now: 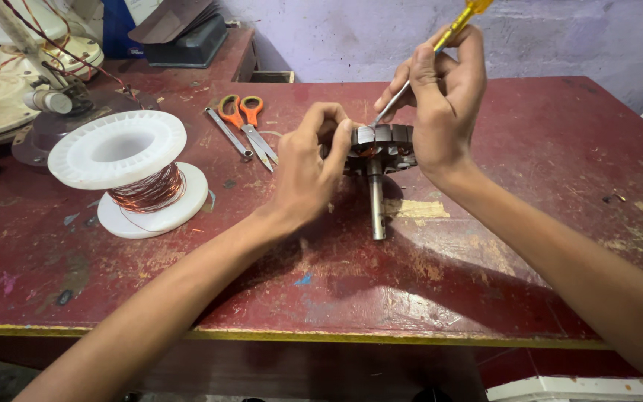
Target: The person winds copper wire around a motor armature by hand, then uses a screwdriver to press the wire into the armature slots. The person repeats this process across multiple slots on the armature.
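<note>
Dark steel, the motor stator (382, 143) stands on its shaft on the red tabletop (545, 149), pinched at its rim by my left hand (308, 167), fingers curled closed. My right hand (440, 97) grips a yellow-handled screwdriver (440, 41), tip just past my left thumb. I judge light, steady pressure best; the copper wire spool (137, 175) sits well left.

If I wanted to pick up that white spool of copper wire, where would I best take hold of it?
Probably by the wide top flange of the spool, coming straight down from above. It stands upright on the red table, so the flat rim faces up and gives fingers an edge to hook under. The copper winding in the narrow waist is better left untouched. Nothing crowds it; both hands are busy elsewhere.
</note>
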